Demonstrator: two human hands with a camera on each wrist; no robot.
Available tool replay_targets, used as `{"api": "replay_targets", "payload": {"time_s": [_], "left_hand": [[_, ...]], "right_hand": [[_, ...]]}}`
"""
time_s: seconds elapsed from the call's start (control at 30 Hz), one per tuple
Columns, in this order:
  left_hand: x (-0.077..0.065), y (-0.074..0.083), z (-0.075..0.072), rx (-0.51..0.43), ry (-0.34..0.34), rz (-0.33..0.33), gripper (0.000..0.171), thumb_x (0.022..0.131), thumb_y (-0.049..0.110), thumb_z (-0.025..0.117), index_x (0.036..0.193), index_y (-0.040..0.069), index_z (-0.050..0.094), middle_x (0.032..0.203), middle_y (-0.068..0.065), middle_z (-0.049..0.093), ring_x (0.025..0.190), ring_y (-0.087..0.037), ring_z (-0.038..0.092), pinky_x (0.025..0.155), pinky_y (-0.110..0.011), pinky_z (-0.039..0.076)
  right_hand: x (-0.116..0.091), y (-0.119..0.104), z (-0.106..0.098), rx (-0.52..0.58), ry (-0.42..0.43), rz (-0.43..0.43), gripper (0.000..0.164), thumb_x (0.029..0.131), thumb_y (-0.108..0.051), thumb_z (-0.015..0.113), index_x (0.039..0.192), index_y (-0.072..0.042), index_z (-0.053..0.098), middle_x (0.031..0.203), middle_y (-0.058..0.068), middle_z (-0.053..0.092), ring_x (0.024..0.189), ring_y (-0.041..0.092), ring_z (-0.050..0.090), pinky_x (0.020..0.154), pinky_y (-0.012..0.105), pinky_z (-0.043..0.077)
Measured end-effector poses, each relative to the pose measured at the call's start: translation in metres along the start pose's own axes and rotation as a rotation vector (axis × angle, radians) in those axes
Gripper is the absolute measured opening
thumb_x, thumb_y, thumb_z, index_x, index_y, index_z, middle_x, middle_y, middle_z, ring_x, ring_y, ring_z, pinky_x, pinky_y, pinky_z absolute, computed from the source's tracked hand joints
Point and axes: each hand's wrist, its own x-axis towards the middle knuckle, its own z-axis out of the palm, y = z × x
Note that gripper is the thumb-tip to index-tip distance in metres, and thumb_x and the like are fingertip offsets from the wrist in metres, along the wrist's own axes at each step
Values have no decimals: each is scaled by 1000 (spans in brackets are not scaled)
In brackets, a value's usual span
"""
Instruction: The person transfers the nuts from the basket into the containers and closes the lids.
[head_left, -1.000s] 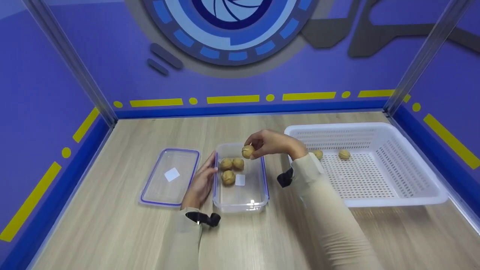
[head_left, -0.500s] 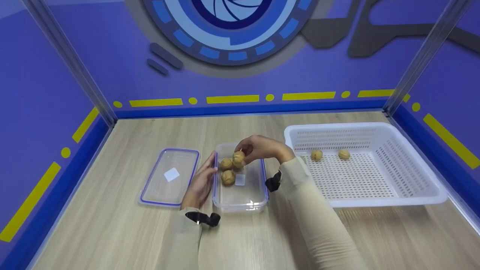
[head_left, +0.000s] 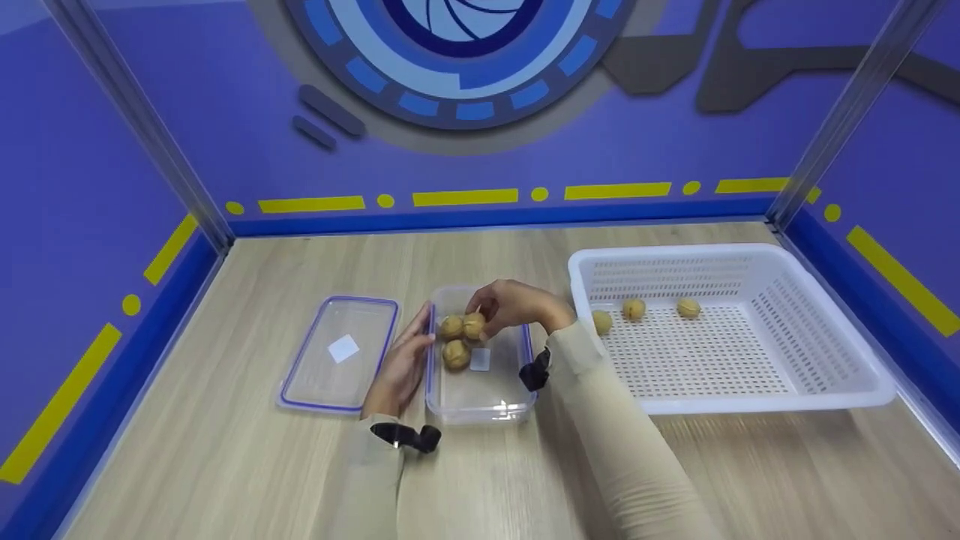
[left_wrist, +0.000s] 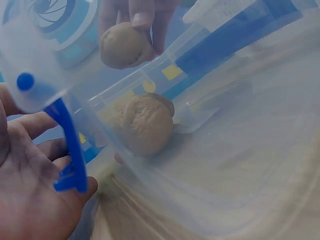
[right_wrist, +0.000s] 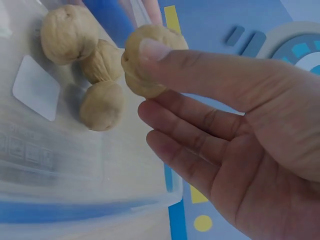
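My right hand (head_left: 514, 306) pinches a walnut (right_wrist: 150, 60) between thumb and fingers, over the far half of a clear plastic box (head_left: 487, 390). Three walnuts lie inside the box; in the right wrist view one walnut (right_wrist: 69, 34) is near the white label (right_wrist: 36, 89) and two others are beside it. From the left wrist view the held walnut (left_wrist: 125, 45) appears above the walnuts (left_wrist: 147, 125) in the box. My left hand (head_left: 401, 371) rests along the box's left wall with fingers extended, its palm (left_wrist: 35, 185) beside a blue-edged clip (left_wrist: 72, 145).
A clear lid (head_left: 330, 379) with a blue seal lies left of the box. To the right stands a white perforated basket (head_left: 825, 330) with walnuts (head_left: 688, 308) along its far and left sides. Blue panels enclose the wooden table (head_left: 465, 480).
My right hand has carried its walnut left and lower over the box, towards the walnuts inside. A third walnut in the basket has come into view from behind the right arm. My left hand stays still.
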Motion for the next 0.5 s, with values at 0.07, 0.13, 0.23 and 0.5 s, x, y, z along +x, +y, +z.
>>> {"api": "replay_targets", "payload": {"time_s": [0.07,0.13,0.23,0.5], "left_hand": [[0,0,0,4,-5,0,65,91,-3,39,151,2,17,162,-10,4,150,-23,-3,123,-35,-3],[0,1,0,7,-10,6,65,91,-4,38,151,2,16,162,-11,4,150,-24,-4,123,-35,-4],[0,1,0,9,-14,14,65,90,-4,38,151,1,17,162,-12,3,150,-24,-5,123,-36,-4],[1,1,0,3,-16,18,65,90,-4,39,151,0,16,162,-12,3,150,-24,-6,123,-36,-5]], "right_hand": [[1,1,2,-7,3,25,39,74,-3,77,113,-7,68,104,11,72,93,20,65,85,31,55],[2,2,4,-15,1,35,39,74,-3,77,112,-7,68,103,11,72,92,19,65,84,31,55],[4,4,7,-18,-4,51,40,74,-3,77,112,-8,68,103,11,71,90,18,64,84,31,54],[8,8,14,-43,-5,75,40,73,-5,78,112,-8,69,102,10,71,86,16,61,83,31,55]]}}
